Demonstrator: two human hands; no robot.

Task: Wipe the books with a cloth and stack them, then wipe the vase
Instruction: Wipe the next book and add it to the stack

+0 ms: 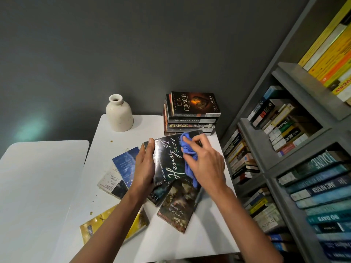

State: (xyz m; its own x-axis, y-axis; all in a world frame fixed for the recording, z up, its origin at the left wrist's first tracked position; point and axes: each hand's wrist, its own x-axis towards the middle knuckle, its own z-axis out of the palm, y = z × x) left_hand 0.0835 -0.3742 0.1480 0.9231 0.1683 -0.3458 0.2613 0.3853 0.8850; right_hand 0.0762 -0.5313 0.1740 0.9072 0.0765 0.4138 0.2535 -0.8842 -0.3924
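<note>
While the left hand [145,164] clamps one edge of the glossy black Henry VI paperback [169,164], tilting it steady above the white table [121,149], the right hand [206,164] curls round a bunched blue cloth [187,149] pressed to its cover, with scattered paperbacks [176,204] beneath and the neat book stack [191,118] and speckled cream vase [119,114] behind.

Cloth [187,151], under fingers [197,142] of right hand [206,165]: blue. Book [170,164], beneath those fingers: glossy black, white script. Vase [119,115], beyond fingers: cream, brown speckles. Table [148,126]: white.
</note>
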